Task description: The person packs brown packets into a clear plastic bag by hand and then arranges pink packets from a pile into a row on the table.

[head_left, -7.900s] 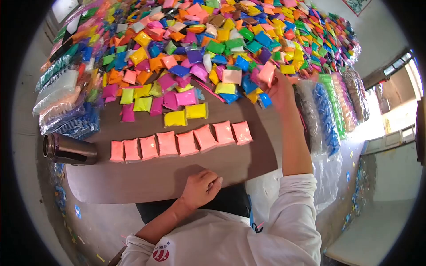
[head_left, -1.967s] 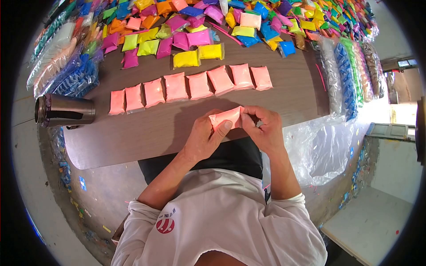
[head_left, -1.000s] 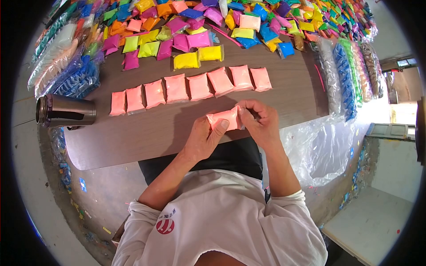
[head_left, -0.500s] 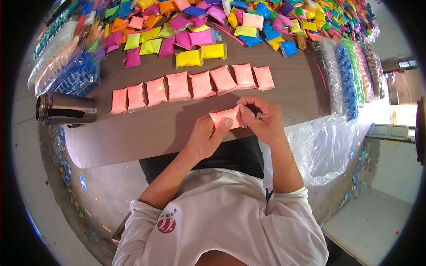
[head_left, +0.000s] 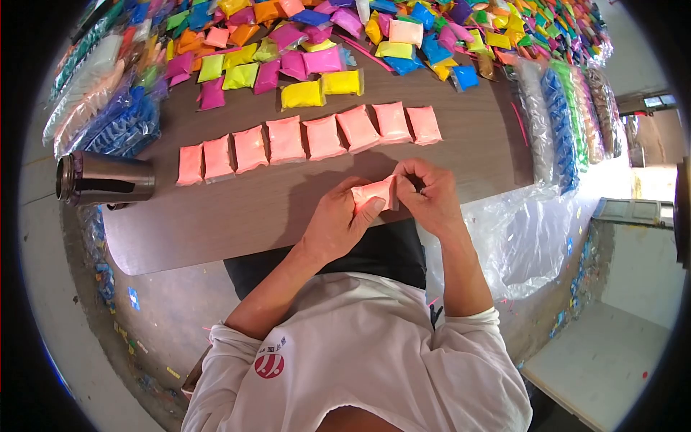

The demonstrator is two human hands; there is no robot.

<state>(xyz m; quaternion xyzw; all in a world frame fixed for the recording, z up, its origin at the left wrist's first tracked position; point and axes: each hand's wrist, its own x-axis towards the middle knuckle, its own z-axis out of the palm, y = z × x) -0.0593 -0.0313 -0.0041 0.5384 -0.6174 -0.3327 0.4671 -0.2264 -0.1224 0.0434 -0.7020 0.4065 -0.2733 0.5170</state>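
A small salmon-pink packet (head_left: 373, 192) in clear wrap is held above the near edge of the table. My left hand (head_left: 337, 217) is closed around its left side, thumb lying across the front. At its right end, my right hand (head_left: 430, 193) pinches the wrapper edge between thumb and curled fingers. Just beyond my hands lies a slanting row of several similar pink packets (head_left: 286, 140) on the brown table (head_left: 209, 219).
Two yellow packets (head_left: 302, 94) lie behind the row, before a large heap of coloured packets (head_left: 317, 61). A metal flask (head_left: 108, 177) lies on its side at the left. Long bagged strips (head_left: 561, 122) hang over the right edge, near a clear plastic bag (head_left: 518, 245).
The left hand has shifted slightly right along the held packet, covering more of it. The right hand still pinches its right end. The row of packets stays as it was.
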